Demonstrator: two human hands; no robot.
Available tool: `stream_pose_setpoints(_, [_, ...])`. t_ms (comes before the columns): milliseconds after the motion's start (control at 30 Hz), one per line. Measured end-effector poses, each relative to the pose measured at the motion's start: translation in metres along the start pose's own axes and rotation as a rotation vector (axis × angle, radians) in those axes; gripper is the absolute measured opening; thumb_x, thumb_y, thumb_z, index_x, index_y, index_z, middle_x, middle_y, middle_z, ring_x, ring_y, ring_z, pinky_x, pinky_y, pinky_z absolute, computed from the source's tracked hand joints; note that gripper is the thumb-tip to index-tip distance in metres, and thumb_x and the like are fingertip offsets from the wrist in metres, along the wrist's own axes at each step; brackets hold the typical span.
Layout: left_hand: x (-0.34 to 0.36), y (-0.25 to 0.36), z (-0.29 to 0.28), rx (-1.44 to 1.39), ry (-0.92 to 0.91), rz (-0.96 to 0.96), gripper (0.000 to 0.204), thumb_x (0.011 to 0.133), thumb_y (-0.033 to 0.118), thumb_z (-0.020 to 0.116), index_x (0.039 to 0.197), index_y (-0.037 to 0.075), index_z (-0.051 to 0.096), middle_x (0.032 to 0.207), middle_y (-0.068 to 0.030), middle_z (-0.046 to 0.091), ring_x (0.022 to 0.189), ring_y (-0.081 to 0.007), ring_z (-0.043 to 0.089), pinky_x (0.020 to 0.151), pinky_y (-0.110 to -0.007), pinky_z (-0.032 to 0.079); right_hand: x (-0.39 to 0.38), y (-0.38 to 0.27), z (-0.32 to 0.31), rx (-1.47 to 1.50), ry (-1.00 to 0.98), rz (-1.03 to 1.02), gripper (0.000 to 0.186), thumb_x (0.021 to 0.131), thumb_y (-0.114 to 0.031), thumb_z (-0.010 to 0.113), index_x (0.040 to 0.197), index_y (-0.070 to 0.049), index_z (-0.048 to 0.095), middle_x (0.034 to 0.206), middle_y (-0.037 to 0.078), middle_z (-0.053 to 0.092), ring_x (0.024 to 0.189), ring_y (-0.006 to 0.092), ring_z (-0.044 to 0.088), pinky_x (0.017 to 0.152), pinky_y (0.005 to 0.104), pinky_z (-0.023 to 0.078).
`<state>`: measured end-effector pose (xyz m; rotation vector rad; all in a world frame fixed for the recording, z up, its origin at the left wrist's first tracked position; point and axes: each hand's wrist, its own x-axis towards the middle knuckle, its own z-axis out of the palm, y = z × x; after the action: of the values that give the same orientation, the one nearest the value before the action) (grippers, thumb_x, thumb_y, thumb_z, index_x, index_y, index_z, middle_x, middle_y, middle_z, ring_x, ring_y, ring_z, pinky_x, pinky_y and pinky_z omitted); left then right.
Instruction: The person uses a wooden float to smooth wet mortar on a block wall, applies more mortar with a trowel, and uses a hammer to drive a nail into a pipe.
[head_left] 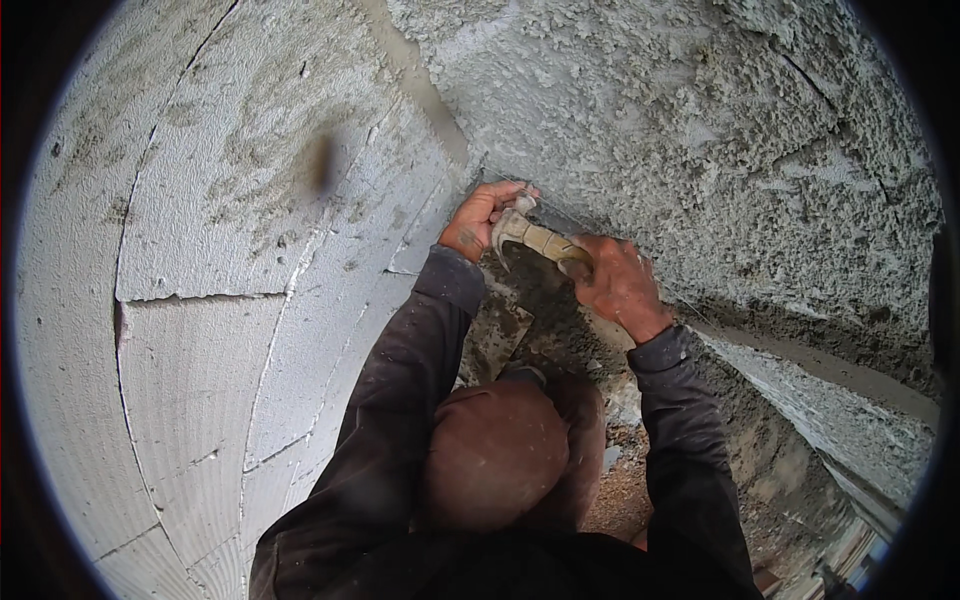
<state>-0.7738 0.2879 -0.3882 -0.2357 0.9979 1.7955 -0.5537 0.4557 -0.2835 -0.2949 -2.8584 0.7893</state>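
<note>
My right hand [622, 285] is wrapped round the light yellowish handle of a claw hammer [545, 241]. The hammer's dusty head lies toward my left hand, its curved claw pointing down toward the floor. In the corner where two walls meet, my left hand [478, 218] is closed, its fingertips pinched together close to the rough wall. The hammer head partly covers those fingers, so what they hold, if anything, cannot be made out. A thin line like a string [565, 212] runs along the rough wall beside the hammer.
On the left stands a wall of pale blocks [215, 240] with cracked joints. A rough, plaster-spattered wall [680, 130] rises ahead and to the right, with a ledge [840, 370] along its lower part. Below are my bent knee [495, 455] and dirt-covered ground [620, 480].
</note>
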Motion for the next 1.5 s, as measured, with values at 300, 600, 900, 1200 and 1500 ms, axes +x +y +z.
stream_pose_setpoints(300, [-0.004, 0.005, 0.008, 0.02, -0.007, 0.043, 0.021, 0.092, 0.009, 0.07, 0.108, -0.004, 0.065, 0.119, -0.0208, 0.073, 0.074, -0.0069, 0.066, 0.048, -0.018, 0.038, 0.0, 0.001, -0.006, -0.002, -0.052, 0.004, 0.037, 0.087, -0.027, 0.073, 0.121, -0.011, 0.071, 0.097, 0.016, 0.074, 0.094, 0.0399, 0.069, 0.081, 0.0533, 0.055])
stream_pose_setpoints(600, [-0.013, 0.004, 0.012, 0.074, 0.027, 0.075, 0.023, 0.093, 0.012, 0.072, 0.111, -0.001, 0.066, 0.125, -0.017, 0.072, 0.062, -0.0024, 0.052, 0.049, -0.017, 0.034, 0.004, 0.0, -0.017, 0.126, -0.064, -0.033, 0.039, 0.085, -0.023, 0.072, 0.123, -0.01, 0.071, 0.095, 0.02, 0.074, 0.085, 0.0428, 0.071, 0.076, 0.0523, 0.056])
stream_pose_setpoints(900, [-0.013, 0.01, 0.01, 0.015, -0.002, -0.058, 0.031, 0.096, 0.017, 0.075, 0.119, -0.002, 0.064, 0.114, -0.0104, 0.074, 0.051, -0.0026, 0.036, 0.044, -0.018, 0.031, -0.018, 0.002, -0.013, 0.16, -0.114, 0.005, 0.035, 0.085, -0.02, 0.076, 0.118, -0.009, 0.072, 0.102, 0.016, 0.075, 0.084, 0.0391, 0.071, 0.073, 0.0502, 0.056])
stream_pose_setpoints(1200, [-0.041, 0.004, 0.022, 0.267, -0.033, -0.014, 0.025, 0.098, 0.017, 0.073, 0.115, 0.0, 0.068, 0.111, -0.0091, 0.074, 0.051, 0.0004, 0.038, 0.042, -0.019, 0.031, -0.035, 0.006, 0.002, 0.189, -0.311, 0.211, 0.042, 0.09, -0.033, 0.073, 0.13, -0.021, 0.068, 0.122, 0.007, 0.071, 0.111, 0.0351, 0.064, 0.099, 0.057, 0.045])
stream_pose_setpoints(1500, [-0.042, 0.018, 0.026, 0.283, -0.003, 0.023, 0.027, 0.097, 0.013, 0.073, 0.119, -0.001, 0.07, 0.097, -0.006, 0.072, 0.051, 0.0007, 0.038, 0.042, -0.019, 0.028, -0.041, 0.011, -0.001, 0.23, -0.275, 0.203, 0.042, 0.09, -0.034, 0.075, 0.128, -0.02, 0.067, 0.119, 0.008, 0.071, 0.106, 0.0352, 0.065, 0.096, 0.0544, 0.047])
